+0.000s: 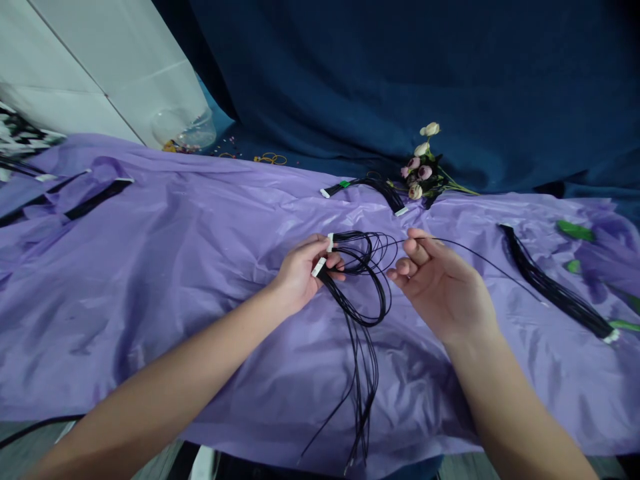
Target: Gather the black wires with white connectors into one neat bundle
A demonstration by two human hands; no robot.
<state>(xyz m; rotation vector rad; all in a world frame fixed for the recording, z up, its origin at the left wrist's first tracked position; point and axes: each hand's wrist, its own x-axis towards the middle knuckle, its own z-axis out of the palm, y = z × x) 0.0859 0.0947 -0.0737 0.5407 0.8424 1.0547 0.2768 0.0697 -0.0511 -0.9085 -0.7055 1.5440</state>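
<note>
Black wire bundle [375, 323] sits in my left hand [303, 272], fingers closed round it by the white plugs [319, 267], loops spilling right of them. My right hand [445, 287] pinches one thin wire [475, 251], running sideways from bundle past fingertips. Left hand's nearer the bundle.

The left hand [303, 275] grips a black wire harness [367, 324] by its white connectors [319, 267]; one loose wire [480, 253] crosses the half-curled right hand's [445, 283] fingertips. Artificial flowers [419, 172] lie far on the purple plastic tablecloth [200, 267].
</note>
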